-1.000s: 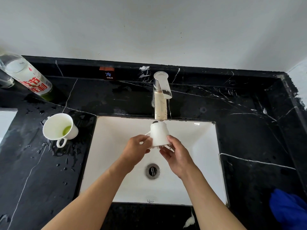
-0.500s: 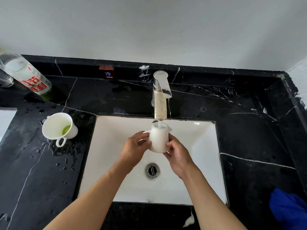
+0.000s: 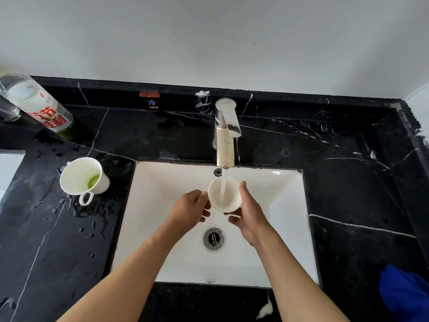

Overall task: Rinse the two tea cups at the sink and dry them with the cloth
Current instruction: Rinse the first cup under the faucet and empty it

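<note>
A white cup (image 3: 224, 194) is held mouth-up over the sink (image 3: 162, 182), near its back edge, under water running from the tap (image 3: 226, 133). It is gripped by the left hand (image 3: 191, 209) and the right hand (image 3: 249, 211), one on each side. A second cup (image 3: 81, 176) stands on the wet black table (image 3: 46, 240) left of the sink. A blue cloth (image 3: 405, 296) lies at the table's front right corner.

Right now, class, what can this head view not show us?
- Blue cloth: cut off by the right and bottom edges.
- Bottle: top cut off at the left edge.
- Held cup: handle and base hidden behind the left hand and right hand.
</note>
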